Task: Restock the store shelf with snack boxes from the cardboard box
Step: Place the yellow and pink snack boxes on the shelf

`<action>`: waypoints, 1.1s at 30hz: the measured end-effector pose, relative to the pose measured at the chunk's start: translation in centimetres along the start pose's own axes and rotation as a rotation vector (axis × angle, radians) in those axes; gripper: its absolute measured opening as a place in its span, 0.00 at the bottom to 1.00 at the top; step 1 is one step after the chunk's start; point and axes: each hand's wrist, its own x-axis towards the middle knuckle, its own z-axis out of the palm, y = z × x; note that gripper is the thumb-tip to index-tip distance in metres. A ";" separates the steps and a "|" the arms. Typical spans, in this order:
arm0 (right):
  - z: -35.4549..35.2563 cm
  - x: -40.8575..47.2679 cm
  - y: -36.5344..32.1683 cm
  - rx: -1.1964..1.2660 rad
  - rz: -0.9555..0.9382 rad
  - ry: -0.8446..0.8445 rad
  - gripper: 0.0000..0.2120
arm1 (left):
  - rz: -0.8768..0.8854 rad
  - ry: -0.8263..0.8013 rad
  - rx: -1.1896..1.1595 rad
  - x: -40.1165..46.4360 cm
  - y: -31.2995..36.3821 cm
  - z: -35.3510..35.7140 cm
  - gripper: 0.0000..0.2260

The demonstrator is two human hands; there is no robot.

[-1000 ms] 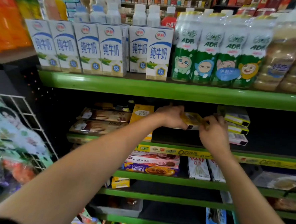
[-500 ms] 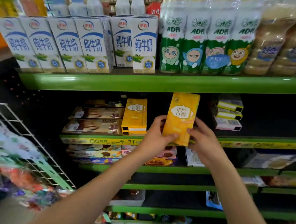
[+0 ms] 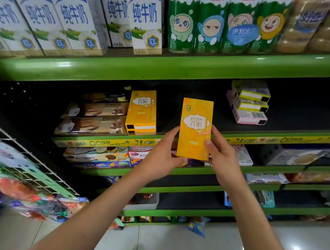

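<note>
**Holding a yellow snack box upright before the shelf**

Gripping the yellow box (image 3: 195,128) from both sides, the left hand (image 3: 163,155) curls round its lower left edge, thumb under the bottom corner, while the right hand (image 3: 221,155) pinches the lower right edge. It stands upright in the air, in front of the green shelf (image 3: 109,140) (not touching it). Another yellow box (image 3: 141,111) of the same kind stands on that shelf, just beside two stacked biscuit packs (image 3: 95,117). Milk cartons (image 3: 74,20) line the shelf above.

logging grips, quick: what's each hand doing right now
Left hand: holding the yellow Pejoy box at its lower left edge.
Right hand: holding the same box at its lower right edge.
</note>
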 end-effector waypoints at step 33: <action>-0.3 -0.3 1.3 -0.091 0.055 0.039 0.29 | 0.031 0.023 0.137 -0.9 -0.4 0.5 0.41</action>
